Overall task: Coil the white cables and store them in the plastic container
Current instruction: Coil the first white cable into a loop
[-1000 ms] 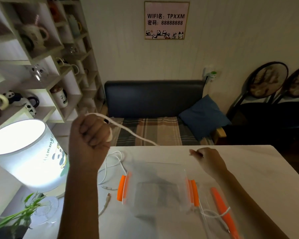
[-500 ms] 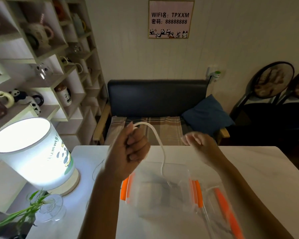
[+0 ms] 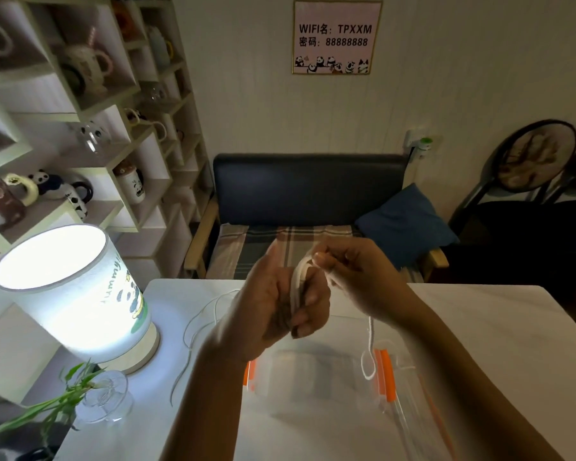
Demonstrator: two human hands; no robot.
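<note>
Above the table, my left hand [image 3: 280,301] is closed around several folded strands of a white cable [image 3: 298,277]. My right hand [image 3: 356,271] pinches the same cable at the top of the bundle, right against the left hand. A loose end of that cable [image 3: 369,354] hangs in a loop under my right wrist. Below both hands stands the clear plastic container [image 3: 313,374] with orange clips [image 3: 384,374]. A second, thin white cable [image 3: 197,327] lies loose on the table to the left of my left arm.
A lit table lamp [image 3: 70,291] stands at the left, with a glass vase and green plant [image 3: 97,397] in front of it. The clear lid with an orange edge [image 3: 423,424] lies right of the container. Shelves of mugs fill the left wall; a sofa sits behind the table.
My left hand moved right and towards the middle with the cable. My right hand rose from the table and came in to meet it at the bundle's top.
</note>
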